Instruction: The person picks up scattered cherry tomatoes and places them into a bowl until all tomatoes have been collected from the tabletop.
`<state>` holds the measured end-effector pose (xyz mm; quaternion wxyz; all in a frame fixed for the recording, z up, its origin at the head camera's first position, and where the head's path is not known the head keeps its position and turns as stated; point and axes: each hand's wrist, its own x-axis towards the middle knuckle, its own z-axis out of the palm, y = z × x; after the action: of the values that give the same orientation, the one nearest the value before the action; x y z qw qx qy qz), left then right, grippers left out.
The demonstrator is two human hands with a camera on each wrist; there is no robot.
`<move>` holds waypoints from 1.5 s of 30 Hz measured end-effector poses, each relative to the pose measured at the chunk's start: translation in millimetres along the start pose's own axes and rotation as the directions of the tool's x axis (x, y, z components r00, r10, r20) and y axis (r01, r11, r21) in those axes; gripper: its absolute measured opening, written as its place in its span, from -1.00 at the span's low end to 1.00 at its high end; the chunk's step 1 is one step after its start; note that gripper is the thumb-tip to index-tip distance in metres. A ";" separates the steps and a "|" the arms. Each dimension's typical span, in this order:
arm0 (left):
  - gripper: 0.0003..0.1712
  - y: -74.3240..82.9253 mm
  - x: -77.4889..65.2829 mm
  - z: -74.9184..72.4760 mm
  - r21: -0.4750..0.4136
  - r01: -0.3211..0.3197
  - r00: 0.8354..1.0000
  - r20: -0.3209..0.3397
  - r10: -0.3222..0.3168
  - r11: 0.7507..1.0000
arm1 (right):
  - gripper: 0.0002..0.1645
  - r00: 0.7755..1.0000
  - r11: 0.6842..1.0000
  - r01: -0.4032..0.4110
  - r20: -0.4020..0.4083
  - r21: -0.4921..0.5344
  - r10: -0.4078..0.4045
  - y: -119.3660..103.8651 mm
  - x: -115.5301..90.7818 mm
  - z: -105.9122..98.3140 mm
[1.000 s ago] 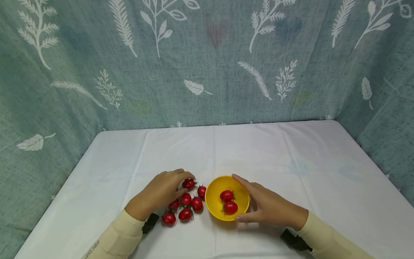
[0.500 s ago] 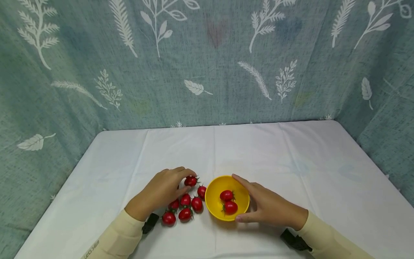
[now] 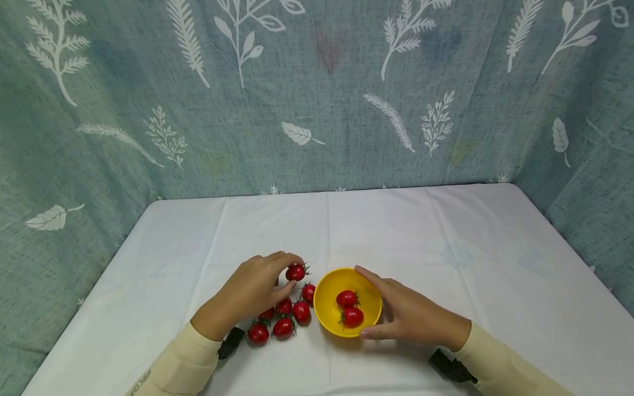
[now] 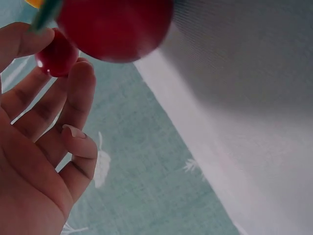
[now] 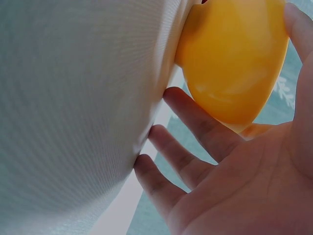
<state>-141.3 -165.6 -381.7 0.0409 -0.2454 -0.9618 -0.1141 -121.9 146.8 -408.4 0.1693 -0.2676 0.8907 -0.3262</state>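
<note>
Between its thumb and fingertips my left hand pinches a red cherry tomato with a green calyx. In the left wrist view the pinched tomato shows behind a larger, blurred tomato. My right hand holds the right side of a yellow bowl, thumb at the near rim and index finger at the far rim. Its other fingers rest on the cloth in the right wrist view. Two cherry tomatoes lie inside the bowl.
Several loose cherry tomatoes lie left of the bowl, some partly hidden under my left hand. One tomato sits right beside the bowl's left rim. A white cloth covers the table; a green leaf-patterned curtain stands behind.
The left hand has lifted the pinched tomato and carried it slightly away from me and to the right. My right hand and the bowl have stayed in place.
</note>
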 end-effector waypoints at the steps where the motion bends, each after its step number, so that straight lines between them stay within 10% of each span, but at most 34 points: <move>1: -0.51 0.9 -0.1 -0.7 -0.003 -0.002 1.000 -0.003 0.002 1.000 | 0.31 1.000 1.000 0.001 0.000 -0.001 -0.001 0.1 0.1 0.1; 15: -0.53 16.2 -3.7 -5.5 -0.237 -0.117 0.993 -0.042 0.110 0.964 | 0.30 1.000 1.000 -0.018 0.007 -0.002 0.018 -1.8 -0.3 -0.9; 45: -0.58 38.7 -7.5 0.3 -0.224 -0.189 0.979 0.026 0.200 0.956 | 0.29 1.000 1.000 0.004 0.007 -0.004 -0.004 -1.0 -1.1 -0.5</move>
<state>-116.1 -135.9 -375.3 0.0011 -0.3445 -0.9151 -0.2094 -120.9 147.1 -407.3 0.1711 -0.2707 0.8903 -0.3237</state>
